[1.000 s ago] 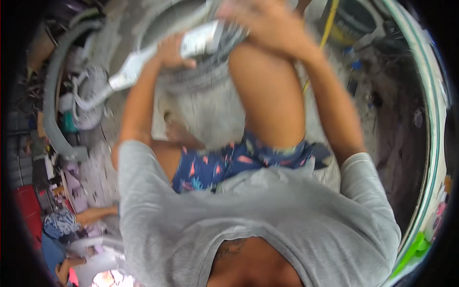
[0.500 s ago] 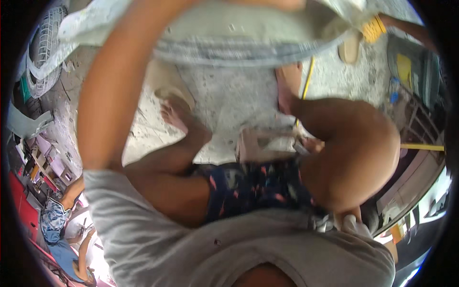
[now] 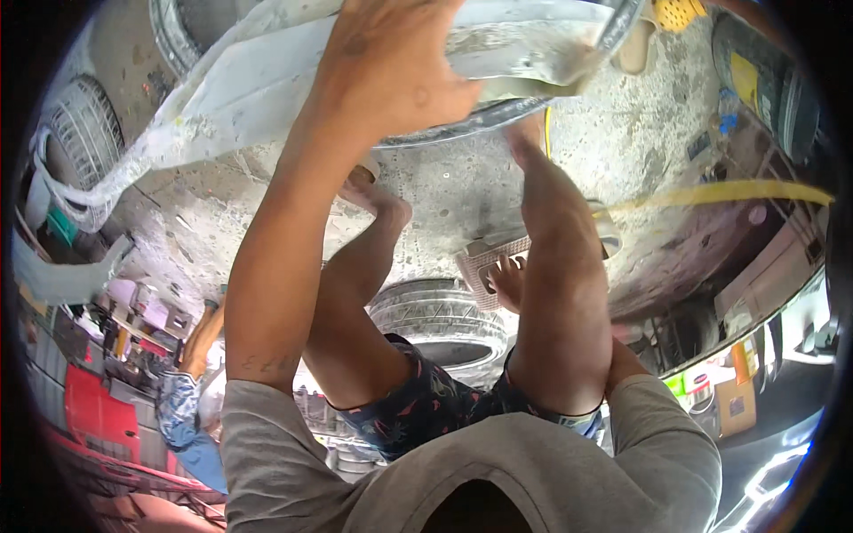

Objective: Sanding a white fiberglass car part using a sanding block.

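A long, dusty white car-body panel (image 3: 222, 107), likely a bumper section, lies slantwise over a ring-shaped grey rim (image 3: 498, 120); its far side is cut off by the upper edge, and what the rim belongs to is mostly covered. The left hand (image 3: 400, 71) is laid across the panel's middle, thumb stretched apart from the palm; the other fingers run out of view, so whether they clasp the panel or only rest on it cannot be told. On the near side of the panel, the right hand (image 3: 508, 282) shows bent, spread fingers at a beige perforated plastic stool (image 3: 484, 266), the wrist hidden behind the right leg (image 3: 564, 293); contact with the stool seems likely, but a firm hold cannot be made out. Nearer the body than the panel, a whitened tyre (image 3: 426, 311) sits partly behind the legs. Another tyre (image 3: 75, 124) stands beyond the panel's narrow left end. Off the panel's right end are a yellow clog (image 3: 680, 12) and a dark tub (image 3: 773, 84), its outer side lost in shadow.
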A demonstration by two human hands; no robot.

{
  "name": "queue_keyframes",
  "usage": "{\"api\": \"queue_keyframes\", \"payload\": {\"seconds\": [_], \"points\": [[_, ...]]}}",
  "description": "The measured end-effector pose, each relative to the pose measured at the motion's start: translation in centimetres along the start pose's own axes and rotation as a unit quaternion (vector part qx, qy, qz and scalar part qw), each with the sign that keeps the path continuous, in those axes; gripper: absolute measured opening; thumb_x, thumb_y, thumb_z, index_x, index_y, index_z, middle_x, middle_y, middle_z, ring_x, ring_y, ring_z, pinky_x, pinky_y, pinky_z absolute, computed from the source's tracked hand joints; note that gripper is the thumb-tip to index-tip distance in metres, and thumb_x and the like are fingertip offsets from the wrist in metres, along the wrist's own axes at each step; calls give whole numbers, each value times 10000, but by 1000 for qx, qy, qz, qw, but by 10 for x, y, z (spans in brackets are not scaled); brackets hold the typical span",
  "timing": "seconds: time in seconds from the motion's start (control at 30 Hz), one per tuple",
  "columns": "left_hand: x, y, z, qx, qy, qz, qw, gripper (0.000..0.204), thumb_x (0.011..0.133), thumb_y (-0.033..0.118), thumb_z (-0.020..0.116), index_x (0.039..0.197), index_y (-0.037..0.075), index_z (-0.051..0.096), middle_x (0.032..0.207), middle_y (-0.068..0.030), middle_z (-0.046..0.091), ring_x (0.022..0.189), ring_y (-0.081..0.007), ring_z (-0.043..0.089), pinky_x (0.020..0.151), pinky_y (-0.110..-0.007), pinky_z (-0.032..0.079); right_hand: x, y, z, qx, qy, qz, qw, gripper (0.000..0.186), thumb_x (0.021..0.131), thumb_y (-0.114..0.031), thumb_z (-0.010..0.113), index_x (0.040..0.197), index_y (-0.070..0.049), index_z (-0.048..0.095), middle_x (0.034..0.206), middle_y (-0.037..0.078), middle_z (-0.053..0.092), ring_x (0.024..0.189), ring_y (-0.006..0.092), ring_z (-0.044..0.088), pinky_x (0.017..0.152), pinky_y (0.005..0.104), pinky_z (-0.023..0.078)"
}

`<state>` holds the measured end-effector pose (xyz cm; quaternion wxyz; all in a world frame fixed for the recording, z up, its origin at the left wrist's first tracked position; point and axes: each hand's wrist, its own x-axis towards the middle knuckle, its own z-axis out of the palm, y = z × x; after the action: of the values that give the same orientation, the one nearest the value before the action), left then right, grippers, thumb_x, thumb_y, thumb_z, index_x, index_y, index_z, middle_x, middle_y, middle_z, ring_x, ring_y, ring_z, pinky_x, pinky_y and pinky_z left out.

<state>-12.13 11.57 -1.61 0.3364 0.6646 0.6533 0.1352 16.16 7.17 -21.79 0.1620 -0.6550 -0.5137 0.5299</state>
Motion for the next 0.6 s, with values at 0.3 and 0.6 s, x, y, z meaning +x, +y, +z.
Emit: {"api": "queue_keyframes", "payload": {"seconds": [0.3, 0.6], "points": [[-20, -17, 5, 31, 10, -30, 999, 659, 712, 158, 750, 1348, 80, 594, 1200, -155, 641, 1145, -383, 612, 995, -441, 492, -6, 42, 61, -43, -24, 1, 999, 401, 970, -247, 553, 1265, 3, 660, 1335, 195, 653, 1309, 356, 524, 1145, 394, 360], [-7, -10, 26, 11, 50, 27, 998, 665, 732, 230, 788, 1327, 1, 599, 1187, -198, 632, 1142, -378, 592, 1001, -475, 460, 53, 124, 14, -100, 24, 1, 995, 530, 911, -261, 707, 1350, 17, 601, 1347, 187, 657, 1264, 299, 603, 1057, 390, 447]]}}
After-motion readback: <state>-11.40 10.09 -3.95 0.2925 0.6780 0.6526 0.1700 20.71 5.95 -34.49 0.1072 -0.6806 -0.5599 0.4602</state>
